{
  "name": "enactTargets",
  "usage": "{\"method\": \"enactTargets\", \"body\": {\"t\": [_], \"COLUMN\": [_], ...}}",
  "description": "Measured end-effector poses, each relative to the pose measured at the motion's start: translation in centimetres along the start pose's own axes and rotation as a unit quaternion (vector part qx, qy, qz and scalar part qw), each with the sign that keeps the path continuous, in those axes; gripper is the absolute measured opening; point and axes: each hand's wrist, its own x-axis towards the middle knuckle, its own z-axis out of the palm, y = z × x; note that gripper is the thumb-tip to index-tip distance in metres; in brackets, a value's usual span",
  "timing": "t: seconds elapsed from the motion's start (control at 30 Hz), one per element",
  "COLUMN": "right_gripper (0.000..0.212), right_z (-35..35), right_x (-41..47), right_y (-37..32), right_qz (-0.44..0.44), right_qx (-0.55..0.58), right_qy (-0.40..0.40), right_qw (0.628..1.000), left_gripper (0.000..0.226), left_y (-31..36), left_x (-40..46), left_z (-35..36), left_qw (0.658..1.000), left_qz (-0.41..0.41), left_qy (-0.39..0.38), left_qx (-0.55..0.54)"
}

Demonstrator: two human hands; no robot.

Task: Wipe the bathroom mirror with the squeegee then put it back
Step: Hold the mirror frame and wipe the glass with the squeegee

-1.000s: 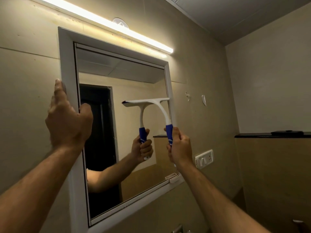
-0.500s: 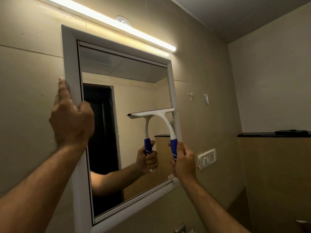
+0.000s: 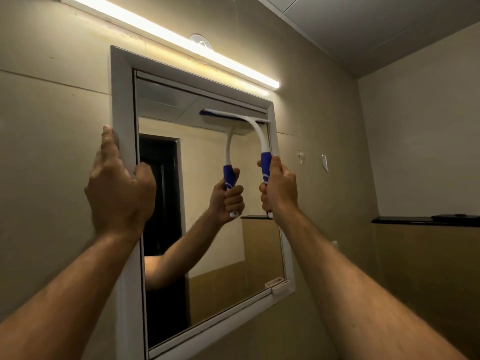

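Observation:
A white-framed mirror hangs on the beige wall. My right hand grips the blue handle of a white squeegee, whose blade rests flat against the glass at the mirror's top right, just under the upper frame. My left hand clasps the mirror's left frame edge, fingers on the outside and thumb on the inner side. The glass reflects the squeegee, my hand and forearm, and a dark doorway.
A lit tube light runs above the mirror. A small white clip sits at the mirror's lower right corner. Two small wall fittings are right of the mirror. A dark ledge crosses the right wall.
My right hand has lifted the squeegee from the mirror's middle right to its top right edge. The left hand has stayed on the frame.

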Motion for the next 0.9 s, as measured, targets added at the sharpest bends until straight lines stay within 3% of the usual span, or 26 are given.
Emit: {"method": "enactTargets", "body": {"t": [0.13, 0.3, 0.43, 0.63, 0.83, 0.9], "right_gripper": [0.051, 0.049, 0.05, 0.051, 0.05, 0.05], "right_z": [-0.9, 0.2, 1.0, -0.3, 0.3, 1.1], "right_x": [-1.4, 0.7, 1.7, 0.1, 1.0, 0.9], "right_y": [2.3, -1.3, -2.6, 1.1, -0.7, -1.2], "right_qz": [-0.007, -0.058, -0.046, -0.016, -0.023, -0.017], "right_qx": [-0.006, -0.042, -0.025, -0.015, -0.012, 0.001], "right_qy": [0.008, 0.019, -0.01, -0.003, 0.004, -0.01], "right_qw": [1.0, 0.997, 0.999, 1.0, 1.0, 1.0], "left_gripper": [0.045, 0.042, 0.042, 0.038, 0.034, 0.037], "left_y": [-2.4, 0.9, 2.4, -1.0, 0.4, 1.0], "left_x": [-1.2, 0.5, 1.4, -0.4, -0.5, -0.9], "left_z": [-0.8, 0.8, 1.2, 0.3, 1.9, 2.2], "left_qw": [1.0, 0.996, 0.998, 1.0, 0.991, 0.997], "left_qz": [-0.003, 0.054, 0.045, 0.007, 0.047, 0.029], "left_qy": [-0.014, 0.04, 0.025, -0.004, 0.08, 0.059], "left_qx": [-0.021, 0.06, 0.043, 0.008, 0.098, 0.05]}}
